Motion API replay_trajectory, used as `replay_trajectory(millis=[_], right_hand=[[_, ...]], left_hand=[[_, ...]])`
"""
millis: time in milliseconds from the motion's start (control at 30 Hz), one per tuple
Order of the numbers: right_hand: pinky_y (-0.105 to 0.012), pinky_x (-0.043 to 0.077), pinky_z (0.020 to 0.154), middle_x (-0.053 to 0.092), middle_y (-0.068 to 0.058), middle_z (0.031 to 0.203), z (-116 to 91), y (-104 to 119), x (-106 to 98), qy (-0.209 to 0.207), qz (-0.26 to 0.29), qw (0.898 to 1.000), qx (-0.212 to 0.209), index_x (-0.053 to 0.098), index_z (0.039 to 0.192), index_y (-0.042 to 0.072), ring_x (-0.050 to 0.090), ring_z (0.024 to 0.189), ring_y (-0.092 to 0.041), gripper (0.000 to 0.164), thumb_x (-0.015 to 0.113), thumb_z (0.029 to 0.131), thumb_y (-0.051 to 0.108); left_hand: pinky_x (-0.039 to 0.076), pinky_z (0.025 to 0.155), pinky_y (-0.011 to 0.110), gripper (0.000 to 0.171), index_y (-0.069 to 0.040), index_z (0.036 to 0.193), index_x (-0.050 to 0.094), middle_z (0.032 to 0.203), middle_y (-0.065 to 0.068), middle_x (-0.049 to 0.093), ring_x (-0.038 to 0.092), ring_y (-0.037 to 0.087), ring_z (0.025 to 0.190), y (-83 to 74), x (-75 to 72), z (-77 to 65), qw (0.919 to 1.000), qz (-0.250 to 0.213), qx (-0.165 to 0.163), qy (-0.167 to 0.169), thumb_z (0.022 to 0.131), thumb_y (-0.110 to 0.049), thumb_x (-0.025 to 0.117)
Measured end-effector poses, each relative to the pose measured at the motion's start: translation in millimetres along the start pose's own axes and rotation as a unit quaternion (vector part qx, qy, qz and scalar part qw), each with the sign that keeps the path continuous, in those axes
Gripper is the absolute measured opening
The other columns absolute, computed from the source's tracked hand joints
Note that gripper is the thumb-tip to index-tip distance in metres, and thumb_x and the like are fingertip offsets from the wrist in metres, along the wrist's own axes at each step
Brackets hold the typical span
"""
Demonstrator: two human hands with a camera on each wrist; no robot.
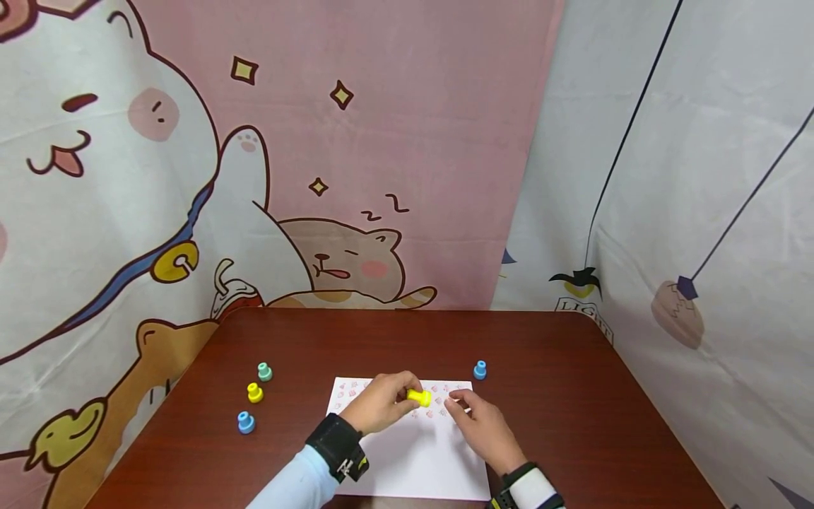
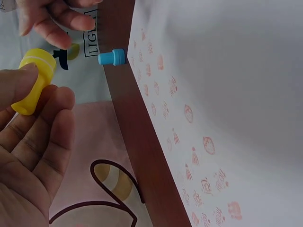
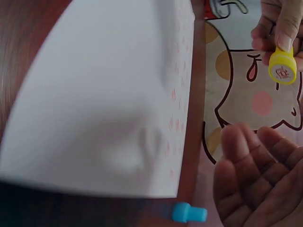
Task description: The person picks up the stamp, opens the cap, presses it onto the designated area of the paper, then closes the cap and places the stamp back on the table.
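My left hand (image 1: 379, 403) pinches a yellow stamp (image 1: 420, 397) between thumb and fingers, held above the far half of a white sheet of paper (image 1: 413, 459). In the right wrist view the stamp's round face, with a reddish design, shows at the end of the yellow stamp (image 3: 282, 68). My right hand (image 1: 486, 430) is just right of it over the paper's right side, fingers loosely bent and holding nothing. Rows of small red prints (image 2: 189, 113) cover the paper's far part; its near part is plain white.
A blue stamp (image 1: 480, 370) stands on the brown table (image 1: 572, 396) just beyond the paper's far right corner. At the left stand a green stamp (image 1: 264, 371), another yellow stamp (image 1: 255, 392) and a second blue stamp (image 1: 245, 422). A cartoon cloth (image 1: 413, 141) hangs behind the table.
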State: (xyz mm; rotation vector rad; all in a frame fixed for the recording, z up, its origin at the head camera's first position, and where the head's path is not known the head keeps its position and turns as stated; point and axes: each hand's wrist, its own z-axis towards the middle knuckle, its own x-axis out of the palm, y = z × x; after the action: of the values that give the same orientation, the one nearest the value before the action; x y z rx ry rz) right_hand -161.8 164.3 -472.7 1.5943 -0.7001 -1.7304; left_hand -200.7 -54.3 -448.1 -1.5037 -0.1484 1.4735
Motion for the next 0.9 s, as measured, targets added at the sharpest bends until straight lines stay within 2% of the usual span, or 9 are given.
replay_trajectory(millis=[100,233,467,600,767,900], right_hand=[[-0.032,0.046,0.064,0.068,0.003,0.089,0,0,-2,-0.018,-0.064,0.997,-0.029,0.068,0.113,0.008,0.057,0.072,-0.011,0.031,0.068,0.094,0.033],[-0.033,0.046,0.063,0.065,0.003,0.085,0,-1,-3,-0.020,-0.122,0.991,-0.050,0.069,0.109,0.007,0.055,0.069,-0.011,0.028,0.073,0.090,0.027],[-0.044,0.052,0.073,0.068,-0.009,0.096,-2,-2,-5,0.000,-0.223,0.974,-0.035,0.070,0.108,0.006,0.065,0.084,-0.025,0.032,0.077,0.086,0.028],[-0.046,0.053,0.076,0.067,-0.012,0.095,-3,-2,-6,0.017,-0.269,0.963,-0.029,0.071,0.106,0.004,0.066,0.087,-0.029,0.034,0.079,0.083,0.028],[-0.045,0.053,0.072,0.063,-0.011,0.088,-5,1,-8,0.039,-0.306,0.951,-0.026,0.070,0.104,0.002,0.063,0.081,-0.027,0.037,0.081,0.081,0.029],[-0.045,0.053,0.071,0.061,-0.011,0.085,-5,4,-8,0.058,-0.318,0.946,0.000,0.069,0.101,0.003,0.060,0.076,-0.025,0.037,0.081,0.080,0.031]], left_hand=[[0.050,0.062,0.020,0.017,-0.012,0.100,0.066,0.085,-0.008,0.065,0.055,0.005,0.068,2.4,-1.3,-2.2,1.0000,0.008,-0.005,0.002,0.087,-0.008,0.076],[0.050,0.062,0.020,0.016,-0.012,0.101,0.066,0.084,-0.008,0.065,0.055,0.006,0.067,6.0,-3.9,-4.6,0.9996,0.025,-0.013,-0.001,0.088,-0.009,0.075],[0.051,0.065,0.020,0.016,-0.013,0.103,0.066,0.089,-0.005,0.066,0.057,0.009,0.070,9.1,-11.5,-8.7,0.9976,0.048,-0.050,0.000,0.089,-0.013,0.075],[0.052,0.069,0.021,0.019,-0.011,0.105,0.067,0.094,-0.001,0.068,0.056,0.011,0.072,11.9,-15.1,-11.9,0.9945,0.081,-0.066,0.002,0.089,-0.015,0.076],[0.053,0.070,0.026,0.019,-0.011,0.103,0.068,0.091,0.000,0.068,0.055,0.012,0.072,15.2,-19.9,-17.5,0.9852,0.151,-0.081,-0.008,0.087,-0.016,0.077],[0.051,0.069,0.031,0.016,-0.009,0.097,0.068,0.085,-0.002,0.066,0.054,0.011,0.072,21.5,-24.8,-24.2,0.9740,0.210,-0.083,-0.015,0.084,-0.013,0.077]])
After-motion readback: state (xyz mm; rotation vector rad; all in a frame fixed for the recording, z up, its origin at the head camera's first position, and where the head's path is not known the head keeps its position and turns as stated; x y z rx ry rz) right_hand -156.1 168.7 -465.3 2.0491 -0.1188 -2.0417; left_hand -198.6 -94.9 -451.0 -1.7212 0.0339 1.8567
